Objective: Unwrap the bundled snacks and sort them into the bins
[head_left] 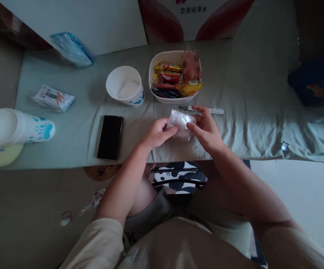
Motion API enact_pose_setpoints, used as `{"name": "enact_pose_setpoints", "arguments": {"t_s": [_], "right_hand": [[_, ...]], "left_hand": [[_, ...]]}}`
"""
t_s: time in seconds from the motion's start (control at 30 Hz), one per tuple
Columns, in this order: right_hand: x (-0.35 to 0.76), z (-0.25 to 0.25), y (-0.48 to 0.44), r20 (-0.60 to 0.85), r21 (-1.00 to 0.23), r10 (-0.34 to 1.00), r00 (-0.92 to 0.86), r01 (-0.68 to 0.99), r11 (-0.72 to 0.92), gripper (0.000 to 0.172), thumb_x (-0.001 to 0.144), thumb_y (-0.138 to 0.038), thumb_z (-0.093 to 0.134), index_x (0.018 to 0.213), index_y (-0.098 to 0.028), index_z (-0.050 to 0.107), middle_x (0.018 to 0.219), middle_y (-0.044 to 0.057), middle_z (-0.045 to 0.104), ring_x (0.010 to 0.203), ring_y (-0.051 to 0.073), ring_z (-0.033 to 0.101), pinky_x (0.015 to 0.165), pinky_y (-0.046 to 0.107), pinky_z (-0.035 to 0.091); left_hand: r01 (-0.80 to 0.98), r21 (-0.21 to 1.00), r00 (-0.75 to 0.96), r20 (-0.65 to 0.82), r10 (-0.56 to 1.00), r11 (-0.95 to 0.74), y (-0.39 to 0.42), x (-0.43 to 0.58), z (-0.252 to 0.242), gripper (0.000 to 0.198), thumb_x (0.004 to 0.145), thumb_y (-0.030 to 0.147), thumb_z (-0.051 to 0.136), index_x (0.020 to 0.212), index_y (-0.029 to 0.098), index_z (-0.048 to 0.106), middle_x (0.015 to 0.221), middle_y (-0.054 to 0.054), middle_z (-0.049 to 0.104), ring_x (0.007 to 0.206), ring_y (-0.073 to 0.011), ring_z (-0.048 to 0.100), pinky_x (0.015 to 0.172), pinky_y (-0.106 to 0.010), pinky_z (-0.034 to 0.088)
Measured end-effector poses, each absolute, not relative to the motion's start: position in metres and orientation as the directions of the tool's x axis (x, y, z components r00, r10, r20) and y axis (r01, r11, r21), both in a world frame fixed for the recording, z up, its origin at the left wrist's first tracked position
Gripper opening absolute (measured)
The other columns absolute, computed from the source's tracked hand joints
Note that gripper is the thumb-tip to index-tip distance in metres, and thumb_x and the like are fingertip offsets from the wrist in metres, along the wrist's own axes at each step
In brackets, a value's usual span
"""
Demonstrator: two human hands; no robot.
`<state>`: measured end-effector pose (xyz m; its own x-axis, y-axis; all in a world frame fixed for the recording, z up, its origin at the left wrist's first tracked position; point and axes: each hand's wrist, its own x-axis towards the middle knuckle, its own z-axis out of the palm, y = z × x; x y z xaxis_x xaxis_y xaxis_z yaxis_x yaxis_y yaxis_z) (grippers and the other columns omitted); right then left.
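Note:
Both of my hands hold a small clear plastic packet (180, 122) just above the grey-green cloth (248, 97) that covers the table. My left hand (158, 133) pinches the packet's left edge with thumb and fingers closed. My right hand (205, 129) grips its right side, fingers curled round it. What is inside the packet cannot be made out. A white pen-like stick (203, 110) lies on the cloth just beyond my right hand.
A white bowl (162, 59) full of snack packets stands behind the hands, a white paper cup (125, 86) to its left. A black phone (110, 136) lies left of my hands. A tipped cup (16, 126), a tissue pack (53, 98) and a blue packet (71, 48) are further left.

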<state>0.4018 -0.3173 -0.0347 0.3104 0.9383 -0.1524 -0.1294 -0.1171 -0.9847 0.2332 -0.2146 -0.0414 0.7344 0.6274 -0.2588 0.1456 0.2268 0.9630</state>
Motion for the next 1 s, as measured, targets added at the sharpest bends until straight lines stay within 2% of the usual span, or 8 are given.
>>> {"name": "enact_pose_setpoints", "arguments": {"t_s": [0.1, 0.17, 0.27, 0.4, 0.5, 0.67, 0.87, 1.0], "right_hand": [[0.403, -0.038, -0.319, -0.127, -0.991, 0.948, 0.293, -0.083, -0.108, 0.058, 0.084, -0.056, 0.078, 0.127, -0.029, 0.049, 0.098, 0.003, 0.062, 0.078, 0.017, 0.060, 0.068, 0.031, 0.054], [0.405, -0.039, -0.320, -0.072, -0.997, 0.951, 0.302, -0.012, -0.071, 0.058, 0.085, -0.056, 0.076, 0.128, -0.028, 0.051, 0.117, 0.007, 0.062, 0.091, 0.018, 0.063, 0.074, 0.032, 0.056], [0.409, -0.036, -0.323, 0.043, -0.989, 0.976, 0.214, 0.146, 0.011, 0.050, 0.089, -0.049, 0.071, 0.131, -0.027, 0.055, 0.135, 0.011, 0.058, 0.108, 0.021, 0.063, 0.081, 0.033, 0.056], [0.411, -0.030, -0.323, 0.144, -0.930, 0.990, 0.007, 0.344, 0.133, 0.029, 0.093, -0.040, 0.065, 0.115, -0.021, 0.066, 0.110, 0.010, 0.067, 0.095, 0.020, 0.063, 0.080, 0.034, 0.052], [0.410, -0.028, -0.321, 0.142, -0.930, 0.990, -0.024, 0.339, 0.142, 0.020, 0.096, -0.040, 0.063, 0.102, -0.021, 0.065, 0.100, 0.007, 0.067, 0.087, 0.018, 0.061, 0.074, 0.032, 0.049], [0.408, -0.028, -0.320, 0.145, -0.943, 0.989, -0.037, 0.296, 0.150, 0.019, 0.097, -0.037, 0.062, 0.088, -0.021, 0.062, 0.093, 0.006, 0.067, 0.084, 0.017, 0.060, 0.073, 0.031, 0.047], [0.409, -0.027, -0.319, 0.197, -0.929, 0.980, -0.031, 0.313, 0.197, 0.020, 0.100, -0.037, 0.060, 0.088, -0.021, 0.063, 0.093, 0.007, 0.068, 0.087, 0.018, 0.063, 0.080, 0.034, 0.051], [0.409, -0.029, -0.320, 0.178, -0.934, 0.984, 0.005, 0.316, 0.167, 0.020, 0.100, -0.036, 0.060, 0.087, -0.020, 0.062, 0.091, 0.006, 0.068, 0.084, 0.017, 0.062, 0.078, 0.032, 0.050]], "left_hand": [[0.134, 0.968, 0.724, -0.243, 0.645, 0.214, -0.214, 0.234, -0.043, 0.059, 0.073, 0.068, 0.082, 0.095, 0.014, 0.070, 0.078, -0.003, 0.068, 0.067, -0.0121, 0.059, 0.064, -0.024, 0.048], [0.145, 0.973, 0.737, -0.227, 0.637, 0.180, -0.213, 0.233, -0.042, 0.055, 0.074, 0.065, 0.082, 0.093, 0.015, 0.069, 0.076, -0.002, 0.065, 0.066, -0.0115, 0.055, 0.061, -0.023, 0.044], [0.185, 0.972, 0.806, -0.234, 0.544, 0.143, -0.213, 0.231, -0.035, 0.045, 0.075, 0.056, 0.081, 0.083, 0.015, 0.065, 0.070, 0.000, 0.058, 0.062, -0.0105, 0.049, 0.057, -0.023, 0.037], [0.214, 0.965, 0.887, -0.256, 0.384, 0.150, -0.212, 0.229, -0.024, 0.038, 0.076, 0.050, 0.077, 0.077, 0.016, 0.061, 0.066, 0.002, 0.052, 0.060, -0.0098, 0.044, 0.055, -0.023, 0.033], [0.246, 0.961, 0.897, -0.276, 0.346, 0.129, -0.212, 0.228, -0.020, 0.036, 0.077, 0.050, 0.073, 0.081, 0.015, 0.063, 0.069, 0.001, 0.054, 0.062, -0.0109, 0.046, 0.058, -0.024, 0.035], [0.267, 0.957, 0.894, -0.291, 0.340, 0.116, -0.212, 0.229, -0.019, 0.037, 0.076, 0.050, 0.070, 0.085, 0.015, 0.064, 0.073, 0.000, 0.056, 0.067, -0.0128, 0.049, 0.061, -0.026, 0.037], [0.274, 0.959, 0.879, -0.280, 0.387, 0.072, -0.212, 0.228, -0.019, 0.037, 0.077, 0.052, 0.067, 0.082, 0.015, 0.062, 0.073, 0.000, 0.054, 0.068, -0.0125, 0.046, 0.063, -0.026, 0.035], [0.286, 0.956, 0.878, -0.287, 0.384, 0.061, -0.211, 0.227, -0.019, 0.038, 0.080, 0.053, 0.066, 0.078, 0.016, 0.058, 0.070, 0.002, 0.049, 0.066, -0.0114, 0.043, 0.061, -0.025, 0.032]]}}
